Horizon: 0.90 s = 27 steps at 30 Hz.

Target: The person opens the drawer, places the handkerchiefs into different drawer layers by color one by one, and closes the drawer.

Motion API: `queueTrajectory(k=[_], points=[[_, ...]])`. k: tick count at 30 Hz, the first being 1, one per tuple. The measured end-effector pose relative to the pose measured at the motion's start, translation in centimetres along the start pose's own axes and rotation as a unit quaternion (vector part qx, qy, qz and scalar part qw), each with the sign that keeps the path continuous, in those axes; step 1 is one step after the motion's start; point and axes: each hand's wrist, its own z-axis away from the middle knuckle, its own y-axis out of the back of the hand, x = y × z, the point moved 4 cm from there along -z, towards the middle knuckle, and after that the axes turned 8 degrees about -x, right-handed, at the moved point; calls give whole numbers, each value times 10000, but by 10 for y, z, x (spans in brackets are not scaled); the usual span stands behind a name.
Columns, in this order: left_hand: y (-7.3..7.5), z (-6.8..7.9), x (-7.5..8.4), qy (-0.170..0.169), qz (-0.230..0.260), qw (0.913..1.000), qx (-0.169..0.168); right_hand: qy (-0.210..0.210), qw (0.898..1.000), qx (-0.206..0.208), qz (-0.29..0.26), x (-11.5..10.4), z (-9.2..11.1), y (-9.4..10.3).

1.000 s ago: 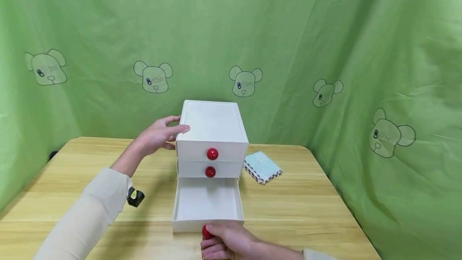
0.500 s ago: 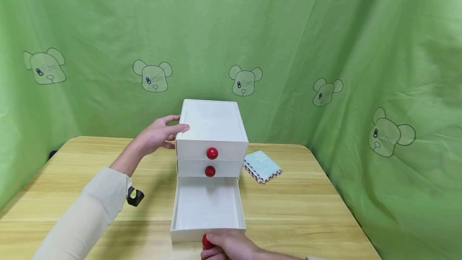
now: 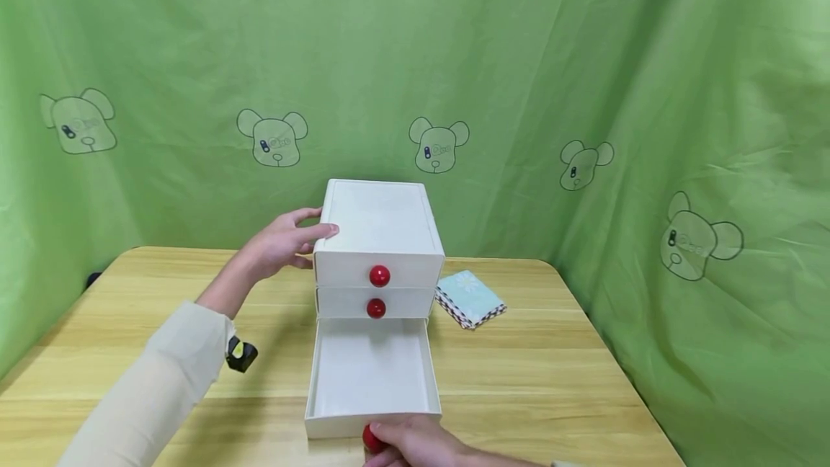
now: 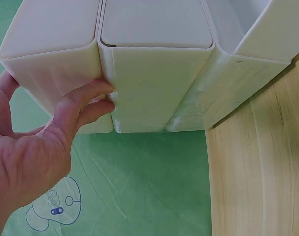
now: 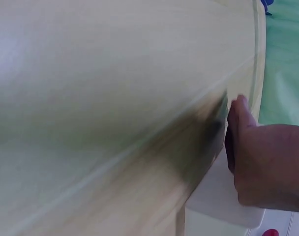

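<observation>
A white three-drawer cabinet (image 3: 382, 218) with red knobs stands on the table. Its bottom drawer (image 3: 366, 370) is pulled out, and the inside shows bare. My left hand (image 3: 285, 243) holds the cabinet's upper left side, thumb over the top edge; in the left wrist view the fingertips (image 4: 106, 88) press the side wall near a drawer seam. At the drawer's front my right hand (image 3: 421, 442) pinches the red knob (image 3: 372, 438) between thumb and curled fingers. In the right wrist view the back of that hand (image 5: 267, 162) hides the knob.
A folded light-blue cloth with a checked edge (image 3: 471, 300) lies right of the cabinet. By the left sleeve is a small black object with a yellow-green mark (image 3: 241, 354). Green curtain (image 3: 363, 56) hangs behind and beside the wooden table (image 3: 551, 366).
The bottom drawer has slid further out toward me, with my right hand on its knob. My left hand has stayed on the cabinet.
</observation>
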Motion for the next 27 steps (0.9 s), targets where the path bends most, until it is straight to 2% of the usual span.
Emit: queueTrajectory(k=[3, 6, 10, 14, 18, 21, 24, 27], points=[[0, 0, 0, -5, 24, 10000, -3, -147, 9989, -398, 198, -1, 2, 3], [-1, 0, 0, -10, 40, 10000, -29, -132, 9948, -771, 645, -5, 6, 7], [-1, 0, 1, -15, 42, 10000, -37, 1, 9824, -1234, 1400, -15, 13, 11], [0, 0, 0, 3, 52, 10000, -26, 57, 9732, -1552, 1695, -27, 18, 16], [0, 0, 0, 23, 46, 10000, -15, 68, 9705, -1781, 1625, -41, 20, 23], [0, 0, -1, 30, 43, 10000, -4, 272, 9717, -1870, 1420, -55, 21, 29], [0, 0, -1, 26, 32, 10000, -5, 655, 9746, -1766, 1212, -72, 24, 35], [0, 0, 0, 5, 26, 10000, -18, 1005, 9751, -1521, 1266, -89, 26, 45]])
